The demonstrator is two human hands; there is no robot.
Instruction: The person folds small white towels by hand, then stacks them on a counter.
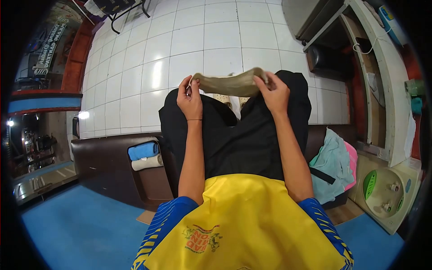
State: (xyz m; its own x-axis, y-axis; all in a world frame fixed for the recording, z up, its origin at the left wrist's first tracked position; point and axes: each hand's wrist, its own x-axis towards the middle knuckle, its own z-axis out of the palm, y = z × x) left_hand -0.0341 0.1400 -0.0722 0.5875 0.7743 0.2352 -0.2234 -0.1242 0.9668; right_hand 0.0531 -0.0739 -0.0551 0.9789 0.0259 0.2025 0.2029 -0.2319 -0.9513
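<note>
A beige cloth (pixel 229 84) is stretched between my two hands above my knees, its upper edge sagging a little in the middle. My left hand (pixel 191 99) pinches one end between thumb and fingers. At the other end, my right hand (pixel 274 93) grips the cloth near its corner. On the bench to my left, a brown tray (pixel 153 184) holds a rolled blue cloth (pixel 143 151) and a rolled off-white cloth (pixel 147 163). To my right lies a loose heap with a teal cloth (pixel 332 164) and a pink cloth (pixel 350 166).
I sit on a dark brown bench (pixel 105 157) over a white tiled floor (pixel 184 45). A water dispenser (pixel 384 191) stands at the right, beside a white-framed shelf (pixel 382 85). A black chair (pixel 117 11) is at the far left. Mirrors or windows line the left wall.
</note>
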